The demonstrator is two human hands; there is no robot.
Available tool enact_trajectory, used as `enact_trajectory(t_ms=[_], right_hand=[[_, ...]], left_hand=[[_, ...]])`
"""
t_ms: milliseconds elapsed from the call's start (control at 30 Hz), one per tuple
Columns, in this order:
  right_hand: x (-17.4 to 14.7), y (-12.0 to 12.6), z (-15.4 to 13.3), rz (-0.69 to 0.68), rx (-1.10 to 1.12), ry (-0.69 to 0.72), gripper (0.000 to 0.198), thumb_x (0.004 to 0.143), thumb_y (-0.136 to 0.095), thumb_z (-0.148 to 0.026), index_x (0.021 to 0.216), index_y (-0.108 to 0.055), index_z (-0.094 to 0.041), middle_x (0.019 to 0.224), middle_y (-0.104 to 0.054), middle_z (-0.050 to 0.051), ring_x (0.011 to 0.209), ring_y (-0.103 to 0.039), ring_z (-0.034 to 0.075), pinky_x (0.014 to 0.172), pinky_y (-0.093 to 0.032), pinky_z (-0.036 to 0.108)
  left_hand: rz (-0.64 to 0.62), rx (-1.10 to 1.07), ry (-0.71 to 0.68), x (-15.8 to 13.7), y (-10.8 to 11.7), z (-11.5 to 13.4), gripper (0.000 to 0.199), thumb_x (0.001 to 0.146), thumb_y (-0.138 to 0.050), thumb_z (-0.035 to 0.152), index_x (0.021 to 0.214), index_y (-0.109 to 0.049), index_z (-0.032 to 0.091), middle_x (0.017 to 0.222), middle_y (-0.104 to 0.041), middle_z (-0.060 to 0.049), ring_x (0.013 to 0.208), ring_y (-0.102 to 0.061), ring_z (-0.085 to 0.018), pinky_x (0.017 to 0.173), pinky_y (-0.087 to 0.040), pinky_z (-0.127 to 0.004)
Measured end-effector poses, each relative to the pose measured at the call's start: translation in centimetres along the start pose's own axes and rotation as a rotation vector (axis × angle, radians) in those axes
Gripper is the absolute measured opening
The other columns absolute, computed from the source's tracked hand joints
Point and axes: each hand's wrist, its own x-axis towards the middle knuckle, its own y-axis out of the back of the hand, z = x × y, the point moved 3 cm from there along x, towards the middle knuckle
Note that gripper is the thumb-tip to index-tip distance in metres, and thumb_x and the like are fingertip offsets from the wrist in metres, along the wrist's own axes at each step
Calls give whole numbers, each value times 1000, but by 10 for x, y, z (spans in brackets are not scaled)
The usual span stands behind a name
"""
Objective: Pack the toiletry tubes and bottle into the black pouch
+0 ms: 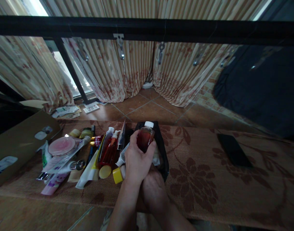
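A bottle of dark reddish-brown liquid with a white cap [146, 138] is gripped in my left hand [138, 160], thumb on its right side and fingers round its left. Below and partly behind it lies my right hand [154, 184], its fingers hidden by the left hand. Behind both hands is a black bag [163, 160] with something whitish inside. Close to my left wrist rests a yellow-capped container [118, 175]. Left of it are a red pump bottle [109, 150], a white and yellow tube [90, 171] and a round yellow lid [105, 172].
More tubes and jars, with a round pink container [61, 146], crowd the left of the cloth-covered surface [192, 179]. A cardboard box [23, 144] stands at far left. A dark phone [234, 150] lies at right. A black bar [147, 29] crosses before curtains.
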Motion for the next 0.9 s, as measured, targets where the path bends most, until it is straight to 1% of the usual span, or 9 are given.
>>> enact_trajectory(t_ms=[100,200,300,367,433,533,633,767,900], right_hand=[[2,3,-3,-53,23,-60,51,81,-40,0,125,-57,-18,108,-68,8,91,-65,17,80,-52,24],[-1,9,-8,-33,18,-117,52,80,-42,-1,128,-53,-16,109,-66,10,95,-64,20,85,-52,30],[-4,14,-12,13,23,-109,52,79,-41,-2,129,-50,-12,110,-65,12,98,-63,21,88,-51,33],[-5,15,-12,29,35,-91,53,79,-39,-2,130,-49,-10,108,-65,13,98,-63,22,88,-51,33],[-5,14,-11,33,50,-84,52,78,-38,-2,128,-50,-8,106,-65,13,97,-62,22,87,-51,33],[-5,12,-10,27,70,-85,49,78,-39,-2,125,-53,-9,105,-65,12,97,-62,21,86,-51,33],[-6,12,-9,19,81,-93,52,76,-40,-1,126,-52,-10,109,-64,12,99,-62,21,86,-50,32],[-6,13,-10,-19,66,-102,52,75,-39,0,124,-53,-10,106,-64,13,99,-62,22,87,-50,33],[-6,13,-11,-26,52,-102,55,75,-38,2,127,-50,-9,108,-64,13,102,-61,22,89,-49,33]], left_hand=[[-7,-195,57,1,1,1,44,79,-67,40,117,-57,19,106,-68,-7,92,-64,-21,84,-49,-33],[-55,-488,177,1,6,4,34,81,-63,41,105,-61,18,96,-70,-6,80,-66,-19,71,-51,-29],[-138,-831,241,1,14,11,33,82,-58,43,97,-66,15,88,-71,-8,78,-67,-20,64,-52,-28],[-168,-1023,275,2,20,14,33,83,-55,43,94,-68,15,88,-72,-8,79,-68,-21,63,-54,-29],[-184,-1154,313,3,24,16,32,84,-53,42,94,-70,16,92,-73,-9,80,-68,-21,62,-54,-28],[-218,-1246,360,4,26,15,35,87,-49,40,96,-70,13,98,-72,-11,82,-68,-21,61,-54,-27],[-217,-1288,367,5,26,13,34,90,-47,38,100,-69,14,99,-72,-11,87,-68,-22,61,-54,-27],[-229,-1261,410,4,25,12,32,91,-46,37,99,-69,16,95,-73,-9,80,-68,-21,62,-54,-28],[-227,-1191,473,5,26,12,35,90,-46,38,105,-67,15,95,-72,-11,74,-68,-19,60,-52,-27]])
